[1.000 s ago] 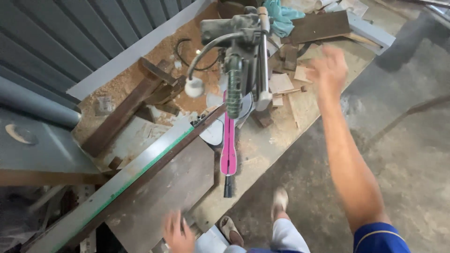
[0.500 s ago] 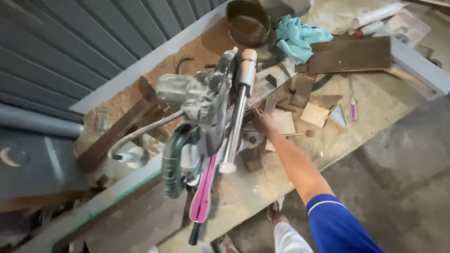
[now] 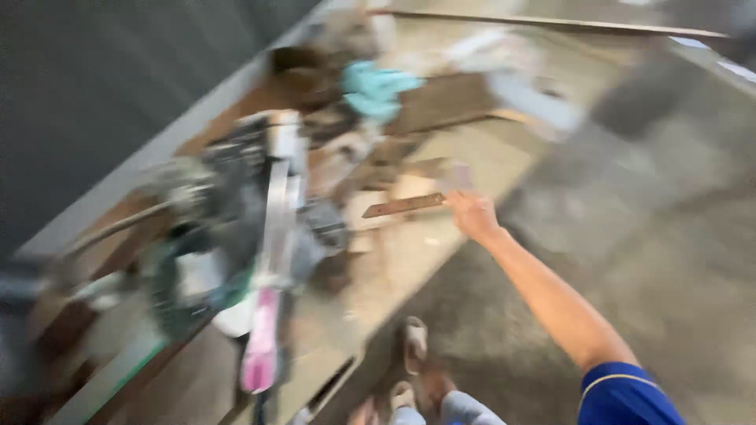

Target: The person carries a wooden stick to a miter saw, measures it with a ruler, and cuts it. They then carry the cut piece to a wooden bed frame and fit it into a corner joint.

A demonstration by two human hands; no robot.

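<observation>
The right hand (image 3: 471,214) grips a thin wooden strip (image 3: 403,206) extending to its left.

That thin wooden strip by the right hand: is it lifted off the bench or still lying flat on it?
Lifted, it seems. The right hand grips one end of the wooden strip, which juts out sideways over the bench; blur hides whether its far end touches anything.
</observation>
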